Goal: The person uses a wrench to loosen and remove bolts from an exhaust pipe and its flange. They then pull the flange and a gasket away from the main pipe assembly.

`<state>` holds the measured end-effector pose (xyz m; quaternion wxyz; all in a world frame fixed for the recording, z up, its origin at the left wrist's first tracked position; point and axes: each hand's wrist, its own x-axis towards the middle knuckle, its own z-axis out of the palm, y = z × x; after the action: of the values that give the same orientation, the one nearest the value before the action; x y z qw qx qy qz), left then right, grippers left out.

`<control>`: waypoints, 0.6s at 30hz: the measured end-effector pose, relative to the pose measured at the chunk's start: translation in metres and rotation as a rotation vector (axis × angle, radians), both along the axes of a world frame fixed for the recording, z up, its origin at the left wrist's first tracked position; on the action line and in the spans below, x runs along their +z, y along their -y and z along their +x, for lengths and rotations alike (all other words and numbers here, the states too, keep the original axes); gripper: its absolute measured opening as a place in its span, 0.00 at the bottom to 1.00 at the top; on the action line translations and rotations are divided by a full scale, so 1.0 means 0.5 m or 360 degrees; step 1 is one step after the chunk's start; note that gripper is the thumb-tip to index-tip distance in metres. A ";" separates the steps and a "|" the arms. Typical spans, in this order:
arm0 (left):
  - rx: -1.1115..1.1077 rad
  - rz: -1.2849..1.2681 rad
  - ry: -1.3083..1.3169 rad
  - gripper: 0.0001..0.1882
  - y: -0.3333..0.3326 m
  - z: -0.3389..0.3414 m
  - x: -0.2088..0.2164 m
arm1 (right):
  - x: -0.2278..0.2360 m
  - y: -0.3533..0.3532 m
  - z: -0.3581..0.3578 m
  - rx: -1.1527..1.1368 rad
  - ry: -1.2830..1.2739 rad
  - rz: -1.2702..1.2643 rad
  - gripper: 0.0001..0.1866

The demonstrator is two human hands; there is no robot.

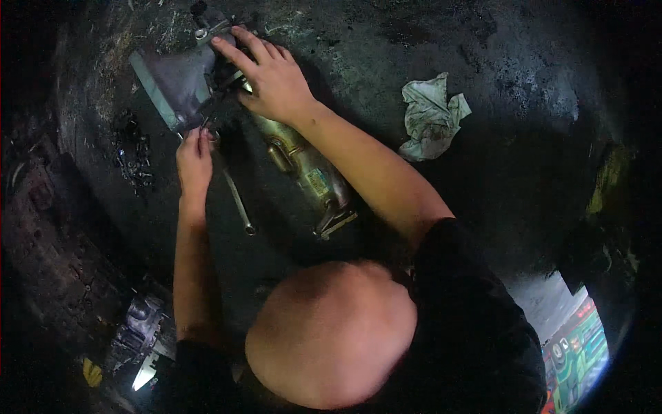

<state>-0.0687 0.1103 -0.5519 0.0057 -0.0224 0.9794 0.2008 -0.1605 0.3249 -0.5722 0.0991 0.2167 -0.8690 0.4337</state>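
Note:
A grey metal housing (181,79) with a broad flat side sits at the upper left. My right hand (276,86) grips it from the right, its long fingers stretched over the upper end and the thumb lower down. At the housing's lower corner, my left hand (194,162) pinches thumb and fingers together; what lies between them is too small to make out. A ring-ended wrench (238,199) lies below, its upper end close to the left fingertips. A gold-toned metal cylinder (303,162) with a label and an end flange extends from beneath my right wrist.
Small dark hardware (134,155) lies in a heap to the left. A crumpled, stained cloth (432,117) rests on the dark, worn work surface (510,172) at the right. Another metal part (141,321) is at the lower left.

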 end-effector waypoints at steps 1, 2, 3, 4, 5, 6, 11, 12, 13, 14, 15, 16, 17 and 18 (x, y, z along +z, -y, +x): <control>0.0029 0.0037 0.0120 0.12 0.008 0.001 0.007 | 0.003 0.000 0.003 0.0022 0.0023 0.0009 0.51; 0.0056 0.0085 0.0249 0.12 0.015 0.001 0.010 | 0.004 0.000 0.005 0.0042 0.0054 0.0031 0.50; 0.0058 0.0087 0.0249 0.12 0.023 -0.001 0.012 | 0.004 0.001 0.004 0.0044 0.0054 0.0033 0.50; -0.0011 0.0117 0.0195 0.12 0.031 -0.001 0.014 | 0.005 0.002 0.002 0.0072 0.0042 0.0029 0.50; -0.0081 0.0147 0.0143 0.11 0.033 0.002 0.017 | 0.005 0.002 0.005 0.0098 0.0033 0.0026 0.50; -0.0089 0.0156 0.0139 0.11 0.015 -0.009 0.035 | 0.002 -0.003 0.002 0.0091 0.0029 0.0036 0.50; -0.0089 -0.0183 0.0017 0.10 -0.017 -0.008 0.099 | -0.008 -0.009 -0.003 0.0096 0.0019 0.0062 0.52; -0.0084 -0.0190 0.0016 0.10 -0.018 -0.006 0.099 | -0.006 -0.006 -0.003 0.0100 0.0016 0.0056 0.52; -0.0036 -0.0114 -0.0057 0.10 -0.020 -0.002 0.095 | -0.004 -0.003 -0.003 0.0097 0.0019 0.0044 0.52; 0.0012 -0.0033 -0.0129 0.10 -0.019 0.002 0.088 | -0.003 -0.001 -0.003 0.0094 0.0023 0.0037 0.52; 0.0013 -0.0031 -0.0129 0.10 -0.014 0.003 0.078 | -0.003 0.000 -0.004 0.0094 0.0023 0.0039 0.52; 0.0019 -0.0105 -0.0114 0.11 -0.007 0.000 0.065 | -0.002 0.001 -0.005 0.0098 0.0023 0.0046 0.51; 0.0027 -0.0179 -0.0098 0.11 -0.005 -0.002 0.057 | -0.003 0.001 -0.005 0.0103 0.0024 0.0054 0.51; 0.0027 -0.0176 -0.0097 0.11 -0.002 -0.001 0.052 | -0.004 0.002 -0.004 0.0103 0.0024 0.0057 0.51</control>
<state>-0.0693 0.1115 -0.5259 -0.0272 -0.0249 0.9884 0.1470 -0.1625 0.3238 -0.5743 0.0745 0.2432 -0.8699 0.4225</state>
